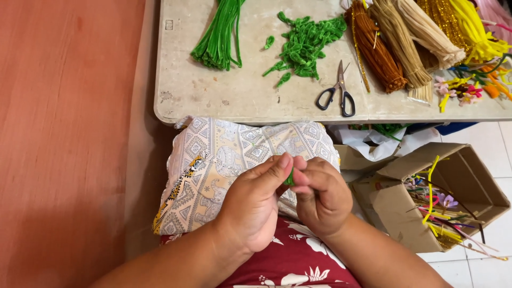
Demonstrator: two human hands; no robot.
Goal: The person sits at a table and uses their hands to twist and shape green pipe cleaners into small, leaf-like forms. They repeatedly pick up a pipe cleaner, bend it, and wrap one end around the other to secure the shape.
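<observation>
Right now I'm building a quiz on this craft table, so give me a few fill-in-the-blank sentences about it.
1. Both hands, left hand and right hand, pinch a small ____ piece.
2. The scissors have ____ handles.
3. The scissors lie on the ____.
4. The cardboard box stands on the ____.

Missing words: green; black; table; floor

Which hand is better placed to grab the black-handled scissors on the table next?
Right, probably. The right hand sits almost directly below the black-handled scissors; the left hand is farther left. Both hands' fingers pinch the small green pipe-cleaner piece.
</observation>
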